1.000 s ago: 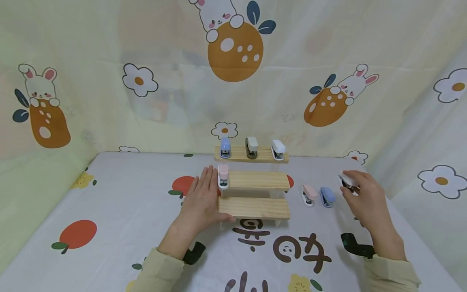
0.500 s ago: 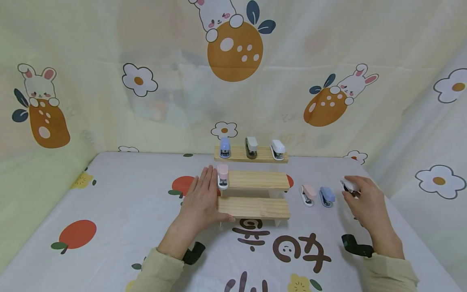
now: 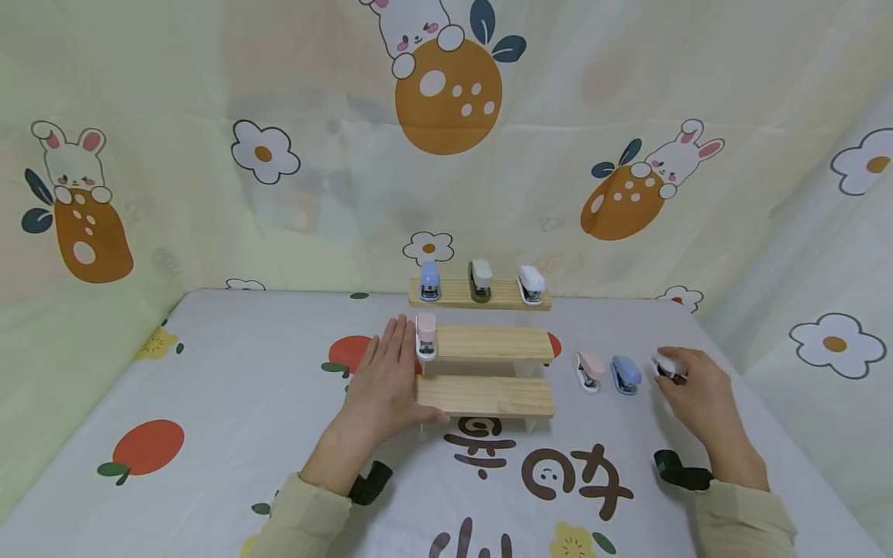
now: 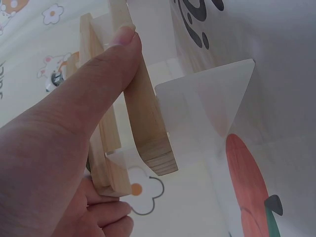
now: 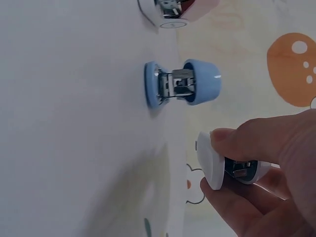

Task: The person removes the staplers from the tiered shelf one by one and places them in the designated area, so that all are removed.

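Pinching white stapler (image 5: 212, 165), R hand (image 3: 703, 395) clamped round it, nr blue stapler (image 3: 626, 374), L hand (image 3: 384, 391) straight-fingered agst wood rack (image 3: 488, 395)

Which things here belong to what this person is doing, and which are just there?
Likely job: held white stapler, right hand, left hand, wooden rack, four racked staplers, loose pink stapler, loose blue stapler.

Just there: printed tablecloth, patterned curtain.

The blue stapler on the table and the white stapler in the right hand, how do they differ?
The blue stapler is pale blue, the white stapler white. The blue stapler stands on the table; the white stapler is held above it by the right hand, which partly covers it. Both show metal workings between cover and base.
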Action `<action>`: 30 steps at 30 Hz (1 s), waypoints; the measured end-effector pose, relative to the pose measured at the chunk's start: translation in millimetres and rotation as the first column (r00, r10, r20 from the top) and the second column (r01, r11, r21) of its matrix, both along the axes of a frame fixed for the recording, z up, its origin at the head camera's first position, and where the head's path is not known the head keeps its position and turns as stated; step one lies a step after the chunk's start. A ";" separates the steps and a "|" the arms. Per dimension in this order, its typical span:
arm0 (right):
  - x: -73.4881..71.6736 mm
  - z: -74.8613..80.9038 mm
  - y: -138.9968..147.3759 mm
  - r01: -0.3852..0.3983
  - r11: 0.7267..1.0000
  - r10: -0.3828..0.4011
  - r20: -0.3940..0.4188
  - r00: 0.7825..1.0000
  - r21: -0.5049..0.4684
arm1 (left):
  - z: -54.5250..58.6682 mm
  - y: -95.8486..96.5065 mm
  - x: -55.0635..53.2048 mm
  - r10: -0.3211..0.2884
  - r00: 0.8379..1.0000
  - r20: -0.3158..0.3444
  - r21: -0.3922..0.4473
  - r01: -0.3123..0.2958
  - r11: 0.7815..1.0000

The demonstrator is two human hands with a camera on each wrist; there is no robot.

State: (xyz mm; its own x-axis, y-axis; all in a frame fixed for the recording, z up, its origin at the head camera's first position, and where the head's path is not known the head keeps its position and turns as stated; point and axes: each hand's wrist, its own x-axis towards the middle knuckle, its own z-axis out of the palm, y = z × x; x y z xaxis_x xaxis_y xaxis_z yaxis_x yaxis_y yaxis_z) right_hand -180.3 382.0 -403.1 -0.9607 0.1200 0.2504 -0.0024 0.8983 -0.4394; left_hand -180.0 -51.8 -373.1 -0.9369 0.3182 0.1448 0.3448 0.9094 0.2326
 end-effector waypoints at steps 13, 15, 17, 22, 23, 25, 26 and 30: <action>-6.1 -17.1 12.0 -0.022 0.999 0.021 0.028 0.999 0.034 | -0.1 0.5 -1.0 0.003 1.000 0.005 0.004 -0.003 1.000; -6.6 -17.5 12.1 -0.027 0.999 0.026 0.028 0.999 0.039 | -0.1 0.5 -1.3 0.002 1.000 0.003 0.004 -0.002 1.000; -6.9 -17.4 11.8 -0.031 0.999 0.029 0.029 0.999 0.041 | 0.0 0.3 -1.3 0.001 1.000 0.001 0.003 -0.001 1.000; -6.3 -16.4 11.1 -0.019 1.000 0.017 0.057 0.998 0.024 | 0.1 -0.5 -1.1 0.002 1.000 -0.009 -0.002 -0.002 1.000; -6.1 -16.2 11.1 -0.015 1.000 0.013 0.070 0.997 0.018 | 0.1 -0.6 -1.1 0.002 1.000 -0.008 -0.003 -0.002 1.000; -5.7 -15.6 11.4 -0.011 1.000 0.009 0.092 0.996 0.013 | 0.0 -0.5 -1.3 0.003 1.000 -0.005 -0.001 -0.003 1.000; -5.5 -15.2 11.6 -0.011 1.000 0.010 0.103 0.995 0.012 | 0.0 -0.4 -1.3 0.002 1.000 -0.001 0.000 -0.002 1.000; -4.4 -13.9 13.2 -0.020 1.000 0.018 0.120 0.993 0.015 | 0.3 0.2 -1.2 -0.004 1.000 -0.002 0.007 0.004 1.000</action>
